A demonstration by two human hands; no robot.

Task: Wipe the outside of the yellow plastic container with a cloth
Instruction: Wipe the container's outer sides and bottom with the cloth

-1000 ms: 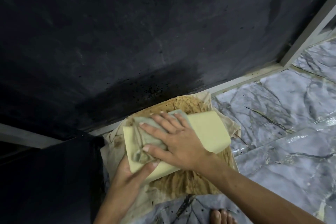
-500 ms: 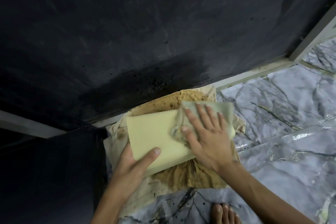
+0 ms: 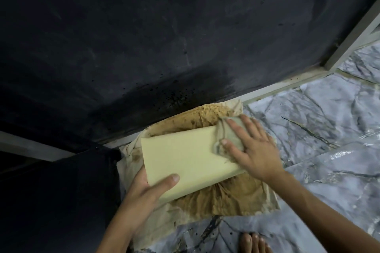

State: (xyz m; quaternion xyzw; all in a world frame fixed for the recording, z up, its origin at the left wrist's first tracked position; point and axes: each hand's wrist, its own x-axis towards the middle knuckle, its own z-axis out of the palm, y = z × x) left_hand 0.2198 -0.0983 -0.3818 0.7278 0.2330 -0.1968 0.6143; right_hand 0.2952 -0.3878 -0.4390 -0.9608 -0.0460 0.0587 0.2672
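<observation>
A pale yellow plastic container (image 3: 185,156) lies tilted, flat side up, over a stained sheet. My left hand (image 3: 144,193) grips its near left corner, thumb on top and fingers underneath. My right hand (image 3: 253,150) presses a crumpled grey-green cloth (image 3: 224,135) flat against the container's far right end, fingers spread over the cloth. Part of the cloth is hidden under my palm.
A beige sheet (image 3: 226,199) stained brown lies under the container on a grey marbled floor (image 3: 318,129). A dark wall (image 3: 164,37) with a pale skirting strip (image 3: 287,86) rises behind. A dark block (image 3: 61,201) stands at the left. A bare foot (image 3: 255,242) shows at the bottom.
My right hand has slid the cloth from the container's left end across to its right end. The left hand has kept its hold on the near left corner.
</observation>
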